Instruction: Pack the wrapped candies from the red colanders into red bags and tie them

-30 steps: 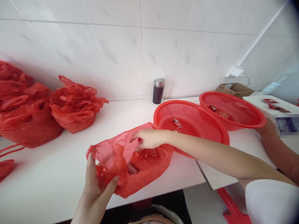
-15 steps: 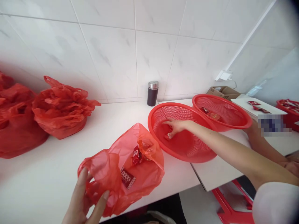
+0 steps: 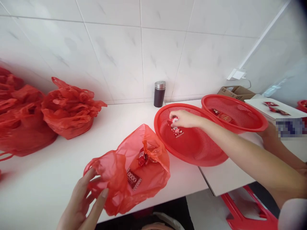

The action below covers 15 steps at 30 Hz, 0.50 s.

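My left hand [image 3: 85,195] holds the near rim of a red plastic bag [image 3: 112,179], its thumb and fingers apart around the crumpled handle. The bag lies with its mouth open on the white table. Inside are a dark red packet with a row of pale circles [image 3: 133,179] and a shiny red wrapped packet [image 3: 142,157]. My right hand [image 3: 185,119] is over the front red mesh basket [image 3: 165,145], its fingers closed on a small red-and-white patterned packet [image 3: 177,130] that hangs below them.
A second red basket [image 3: 260,123] with a few packets stands behind. Full red bags [image 3: 69,108] sit at the left. A dark tumbler [image 3: 159,95] is by the wall, a cardboard box [image 3: 236,93] farther right. Another person's arm [image 3: 280,147] is beyond mine; a red stool [image 3: 247,207] stands below.
My right hand has lifted a little from the basket's bottom, now with the patterned packet in its fingers. My left hand stays at the bag's rim. The view has shifted slightly left.
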Motion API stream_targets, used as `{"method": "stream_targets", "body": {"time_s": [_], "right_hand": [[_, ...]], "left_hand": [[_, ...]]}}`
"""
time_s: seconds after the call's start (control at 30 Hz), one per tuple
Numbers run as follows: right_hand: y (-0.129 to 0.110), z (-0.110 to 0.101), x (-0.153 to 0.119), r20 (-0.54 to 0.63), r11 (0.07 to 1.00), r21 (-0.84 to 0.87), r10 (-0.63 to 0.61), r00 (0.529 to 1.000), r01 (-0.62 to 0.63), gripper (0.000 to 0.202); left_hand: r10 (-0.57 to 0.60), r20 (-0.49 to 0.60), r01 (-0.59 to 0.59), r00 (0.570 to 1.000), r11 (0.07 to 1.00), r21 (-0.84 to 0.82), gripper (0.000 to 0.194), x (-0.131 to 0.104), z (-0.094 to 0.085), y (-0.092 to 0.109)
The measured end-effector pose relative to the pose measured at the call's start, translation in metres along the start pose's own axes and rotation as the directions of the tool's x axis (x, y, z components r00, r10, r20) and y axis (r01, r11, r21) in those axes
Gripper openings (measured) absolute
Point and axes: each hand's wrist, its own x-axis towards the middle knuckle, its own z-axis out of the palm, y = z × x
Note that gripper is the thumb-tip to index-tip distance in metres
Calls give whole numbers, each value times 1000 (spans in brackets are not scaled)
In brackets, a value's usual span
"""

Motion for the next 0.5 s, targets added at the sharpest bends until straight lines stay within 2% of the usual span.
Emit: {"method": "stream_targets", "body": {"time_s": [0.07, 0.13, 0.2, 0.27, 0.3, 0.4, 0.43, 0.5], "right_hand": [[-37, -16, -7, -100, 987, 128, -82, 992, 95, 21], [-80, -18, -17, -139, 934, 281, -187, 972, 220, 24], [-120, -1, -27, -68, 884, 359, -295, 953, 299, 23], [-146, 30, -32, 58, 879, 358, -356, 933, 314, 18], [-153, 47, -33, 128, 896, 310, -371, 920, 319, 14], [-155, 88, -27, 210, 924, 53, -380, 901, 378, 14], [-151, 93, -25, 223, 917, -39, -379, 898, 397, 16], [-144, 92, -22, 265, 887, -176, -375, 888, 427, 17]], "left_hand": [[60, -20, -60, 998, 998, 13, 48, 1, -3, 1], [118, -16, -117, 993, 993, 30, 42, 2, -5, 1], [148, -2, -148, 989, 988, 34, 43, 3, -8, 0], [167, -8, -167, 986, 985, 45, 47, 5, -12, -3], [180, -21, -179, 983, 983, 51, 49, 5, -14, -5], [202, -45, -198, 978, 977, 84, 52, 4, -23, -9], [203, -47, -197, 978, 975, 100, 51, 3, -26, -11], [211, -54, -201, 976, 968, 147, 45, 0, -32, -14]]}}
